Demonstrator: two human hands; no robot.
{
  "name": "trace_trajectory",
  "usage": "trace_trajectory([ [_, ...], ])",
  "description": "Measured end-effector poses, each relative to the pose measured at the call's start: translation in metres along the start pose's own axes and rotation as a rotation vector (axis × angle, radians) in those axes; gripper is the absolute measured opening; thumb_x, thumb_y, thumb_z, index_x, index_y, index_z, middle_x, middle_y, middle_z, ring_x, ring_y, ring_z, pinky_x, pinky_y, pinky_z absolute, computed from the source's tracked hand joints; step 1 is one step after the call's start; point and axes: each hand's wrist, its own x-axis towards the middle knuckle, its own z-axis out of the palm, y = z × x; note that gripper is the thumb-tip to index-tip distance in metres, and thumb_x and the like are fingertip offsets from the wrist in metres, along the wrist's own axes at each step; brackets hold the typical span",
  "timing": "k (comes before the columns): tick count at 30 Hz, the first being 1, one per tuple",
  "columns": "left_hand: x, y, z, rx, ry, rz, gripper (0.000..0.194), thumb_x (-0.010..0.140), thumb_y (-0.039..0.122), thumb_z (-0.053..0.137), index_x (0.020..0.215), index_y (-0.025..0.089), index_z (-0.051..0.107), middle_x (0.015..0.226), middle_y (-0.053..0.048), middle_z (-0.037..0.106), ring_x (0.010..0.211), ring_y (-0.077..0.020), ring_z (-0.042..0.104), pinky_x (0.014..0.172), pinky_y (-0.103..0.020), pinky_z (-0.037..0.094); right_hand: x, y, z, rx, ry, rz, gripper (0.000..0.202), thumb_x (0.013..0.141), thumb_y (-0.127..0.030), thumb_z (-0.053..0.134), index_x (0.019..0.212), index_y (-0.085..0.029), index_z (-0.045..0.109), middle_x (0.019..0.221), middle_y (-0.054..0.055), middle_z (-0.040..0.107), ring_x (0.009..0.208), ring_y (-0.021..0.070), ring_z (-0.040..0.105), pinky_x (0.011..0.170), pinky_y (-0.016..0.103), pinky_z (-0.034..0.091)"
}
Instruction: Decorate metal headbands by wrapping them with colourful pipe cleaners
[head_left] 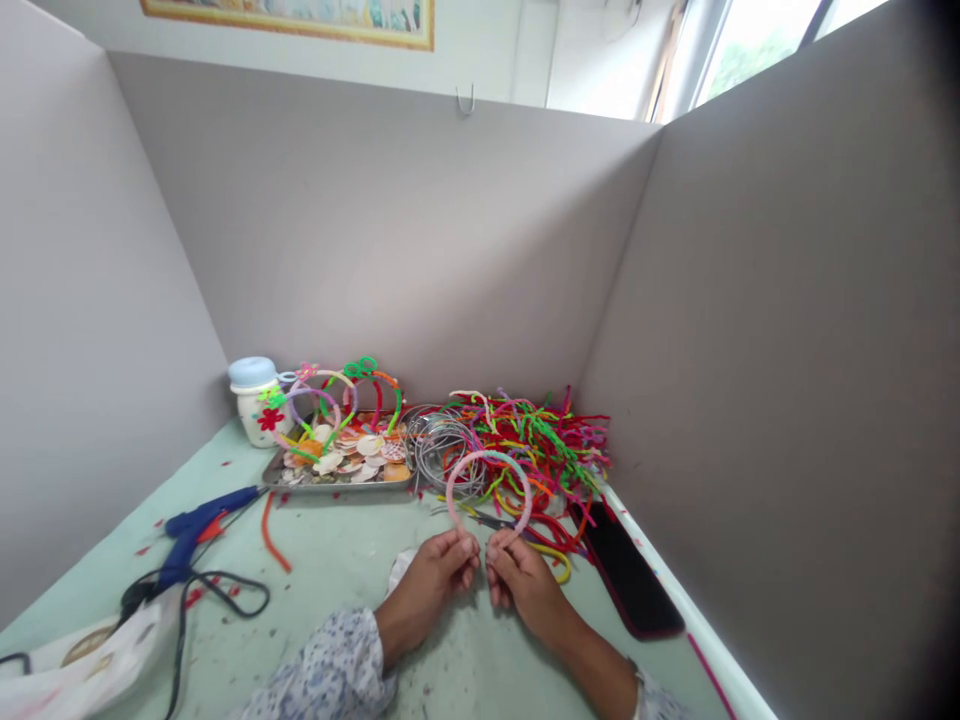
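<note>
A headband [489, 455] wrapped in fuzzy pastel pink, mint and lilac stands upright like an arch in front of me. One of its ends is pinched in my left hand [433, 590], the other in my right hand [529, 588]. Both hands are closed, fingertips a small gap apart, low over the table. Just behind the right hand, dark scissor-like blades [491, 521] lie partly hidden among red and yellow pieces. A small white item [401, 568] shows beside the left hand, mostly covered by it.
Behind the hands, a metal tray [337, 486] holds round patches and finished colourful headbands [375, 375]. Wire coils [442, 450] and tangled pipe cleaners [547, 440] lie right of it. A blue glue gun [187, 535] with cord, a white jar [256, 405] and a phone [630, 575] flank the table.
</note>
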Motion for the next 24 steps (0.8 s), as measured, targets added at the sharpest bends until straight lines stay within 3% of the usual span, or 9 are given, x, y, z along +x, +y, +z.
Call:
trace_trajectory([
  [9, -0.0007, 0.0025, -0.0004, -0.053, -0.006, 0.017, 0.024, 0.073, 0.034, 0.068, 0.076, 0.011, 0.063, 0.069, -0.002, 0.056, 0.058, -0.0096, 0.045, 0.057, -0.022, 0.032, 0.0023, 0.0034, -0.0004, 0.050, -0.033, 0.002, 0.034, 0.084, -0.051, 0.050, 0.080, -0.017, 0.051, 0.062, -0.003, 0.056, 0.041, 0.0073, 0.050, 0.039, 0.019, 0.032],
  [24, -0.0041, -0.0012, -0.0023, 0.090, -0.008, 0.024, 0.023, 0.079, 0.035, 0.063, 0.076, 0.013, 0.056, 0.065, 0.001, 0.052, 0.052, -0.0072, 0.039, 0.051, -0.021, 0.028, -0.0016, -0.0013, -0.0009, -0.002, -0.002, -0.004, 0.033, 0.086, -0.048, 0.049, 0.072, -0.018, 0.047, 0.055, -0.005, 0.050, 0.040, 0.0066, 0.045, 0.041, 0.019, 0.033],
])
